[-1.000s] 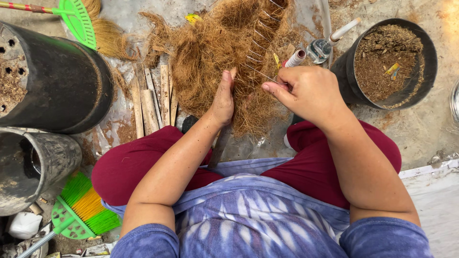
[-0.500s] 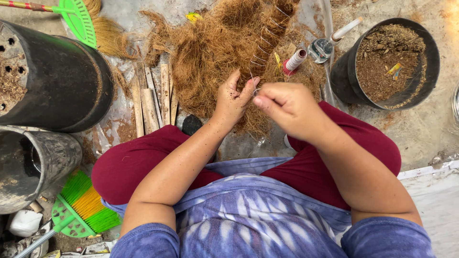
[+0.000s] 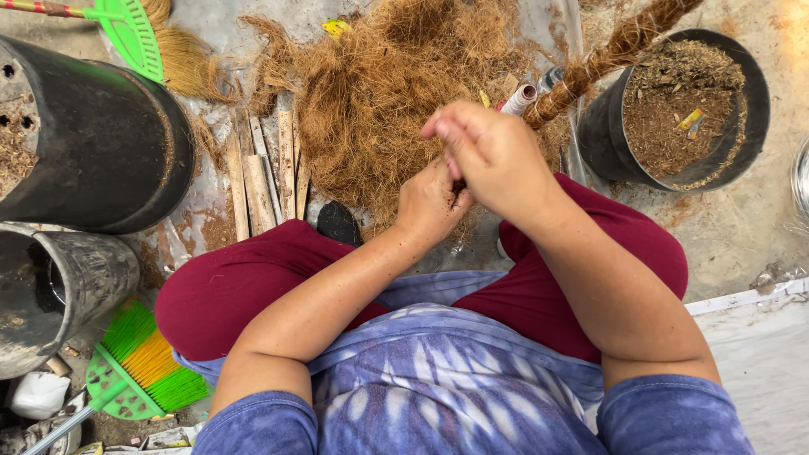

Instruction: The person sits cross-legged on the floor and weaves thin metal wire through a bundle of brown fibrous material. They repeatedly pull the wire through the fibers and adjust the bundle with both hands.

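Your right hand (image 3: 493,156) and left hand (image 3: 431,202) pinch together on the fibre-wrapped stick (image 3: 607,57) running toward two o'clock; it looks light, stiff and scratchy, so grip its near end.

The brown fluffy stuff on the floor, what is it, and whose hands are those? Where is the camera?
The camera sits on a person's head and looks down at their lap. They sit cross-legged on the floor. The fluffy pile looks like coconut fibre. The left hand and right hand meet in front of it, at the end of a fibre-wrapped pole, which they seem to hold. Nearby lie wooden slats, black pots and a green broom.
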A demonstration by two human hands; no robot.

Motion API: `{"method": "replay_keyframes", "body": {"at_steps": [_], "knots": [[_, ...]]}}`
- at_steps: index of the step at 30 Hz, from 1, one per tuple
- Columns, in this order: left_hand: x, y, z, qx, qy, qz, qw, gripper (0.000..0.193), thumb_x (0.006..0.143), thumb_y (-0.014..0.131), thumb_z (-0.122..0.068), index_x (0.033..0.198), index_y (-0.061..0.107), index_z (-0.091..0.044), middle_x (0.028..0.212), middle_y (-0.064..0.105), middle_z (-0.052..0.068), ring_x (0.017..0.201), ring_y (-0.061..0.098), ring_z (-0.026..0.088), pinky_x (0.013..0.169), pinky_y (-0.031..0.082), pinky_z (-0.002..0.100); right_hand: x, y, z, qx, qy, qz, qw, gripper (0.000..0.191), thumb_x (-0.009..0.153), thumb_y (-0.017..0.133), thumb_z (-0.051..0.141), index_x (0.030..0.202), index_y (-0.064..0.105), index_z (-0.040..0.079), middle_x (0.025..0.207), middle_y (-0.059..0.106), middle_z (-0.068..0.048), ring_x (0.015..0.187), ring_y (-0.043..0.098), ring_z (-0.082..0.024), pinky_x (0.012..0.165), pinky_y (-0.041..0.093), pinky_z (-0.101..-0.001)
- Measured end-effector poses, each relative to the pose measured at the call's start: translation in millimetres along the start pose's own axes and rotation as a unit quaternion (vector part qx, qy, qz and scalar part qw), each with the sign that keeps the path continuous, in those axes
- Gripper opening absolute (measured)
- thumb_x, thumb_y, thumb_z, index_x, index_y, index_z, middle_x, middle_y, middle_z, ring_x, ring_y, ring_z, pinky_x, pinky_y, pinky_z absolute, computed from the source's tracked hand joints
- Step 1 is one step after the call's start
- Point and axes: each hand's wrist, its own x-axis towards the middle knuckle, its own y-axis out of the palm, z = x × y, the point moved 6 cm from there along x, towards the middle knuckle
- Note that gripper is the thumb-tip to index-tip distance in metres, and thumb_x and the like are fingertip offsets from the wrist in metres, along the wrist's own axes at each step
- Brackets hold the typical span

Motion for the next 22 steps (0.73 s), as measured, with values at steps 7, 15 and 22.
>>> {"method": "replay_keyframes", "body": {"at_steps": [7, 15, 22], "knots": [[9.8, -26.7, 24.1, -0.182, -0.16, 0.011, 0.97, 0.024, 0.099, 0.065, -0.025, 0.118, 0.063, -0.011, 0.095, 0.077, 0.007, 0.085, 0.076, 0.018, 0.074, 0.059, 0.033, -40.0, 18.0, 17.4, -0.158, -0.105, 0.102, 0.977, 0.028, 0.094, 0.069, 0.034, 0.085, 0.064, 0.008, 0.068, 0.063, -0.01, 0.059, 0.062, -0.03, 0.054, 0.046, -0.0407], [21.1, -33.8, 37.0, -0.282, -0.072, -0.028, 0.956, 0.022, 0.104, 0.064, -0.014, 0.122, 0.064, -0.001, 0.11, 0.079, 0.01, 0.101, 0.075, 0.013, 0.089, 0.059, 0.03, -43.2, -14.9, -1.6, -0.152, -0.05, 0.063, 0.985, 0.032, 0.096, 0.067, 0.036, 0.082, 0.064, 0.007, 0.06, 0.056, -0.012, 0.049, 0.053, -0.026, 0.048, 0.042, -0.0382], [18.2, -1.4, 60.0, -0.514, -0.081, 0.021, 0.854, 0.033, 0.107, 0.065, -0.014, 0.137, 0.061, 0.001, 0.127, 0.069, 0.007, 0.116, 0.061, 0.012, 0.104, 0.051, 0.029, -23.9, -23.2, -73.2, -0.109, 0.046, 0.052, 0.992, 0.051, 0.104, 0.064, 0.038, 0.071, 0.054, 0.001, 0.057, 0.041, -0.014, 0.056, 0.035, -0.021, 0.049, 0.035, -0.0395]]}}
